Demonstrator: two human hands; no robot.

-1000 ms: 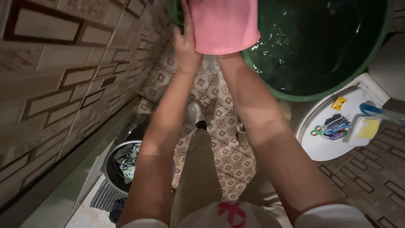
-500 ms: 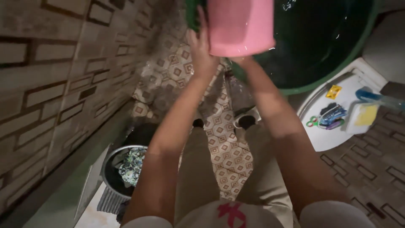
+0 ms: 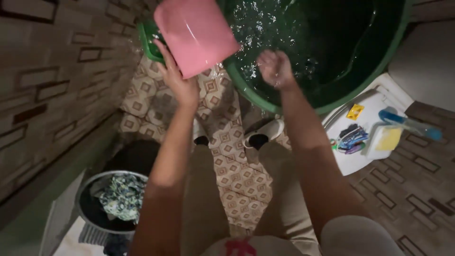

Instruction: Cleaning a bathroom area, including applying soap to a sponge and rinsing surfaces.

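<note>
Pink plastic bucket point(image 3: 195, 33) tilted in our left hand point(image 3: 177, 80), above the patterned floor tiles point(image 3: 237, 166) beside the green tub point(image 3: 303, 52).

We grip the bucket's lower edge with the left fingers wrapped on it, its bottom facing us. Our right hand point(image 3: 275, 68) is curled into a loose fist over the tub's rim, holding nothing, with water splashing behind it. A metal basin point(image 3: 102, 204) of patterned cloth sits lower left.

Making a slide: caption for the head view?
Left hand holds pink bucket beside green water tub; right hand free.
</note>
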